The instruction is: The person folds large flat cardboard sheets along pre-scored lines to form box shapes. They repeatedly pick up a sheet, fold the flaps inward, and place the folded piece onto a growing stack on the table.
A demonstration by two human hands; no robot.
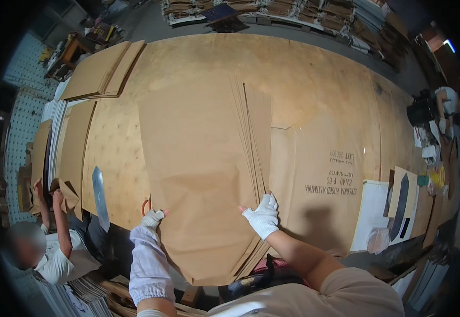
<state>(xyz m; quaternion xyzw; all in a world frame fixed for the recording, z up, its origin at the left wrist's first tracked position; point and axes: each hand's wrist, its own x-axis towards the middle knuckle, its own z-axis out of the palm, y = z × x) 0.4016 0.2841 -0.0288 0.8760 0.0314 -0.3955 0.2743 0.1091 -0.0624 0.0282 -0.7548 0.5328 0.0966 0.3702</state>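
A fanned stack of large brown paper sheets lies on a wide plywood table, its near end hanging over the table's front edge. My left hand, in a white glove and white sleeve cover, presses on the stack's left edge, with an orange loop just beside it. My right hand, also in a white glove, lies flat with fingers spread on the stack's right edge, where several sheet edges show.
Another brown sheet with black print lies to the right. More brown stacks sit at the far left. A long metal blade rests near the left. A person crouches at lower left holding cardboard. Bundled stacks line the back.
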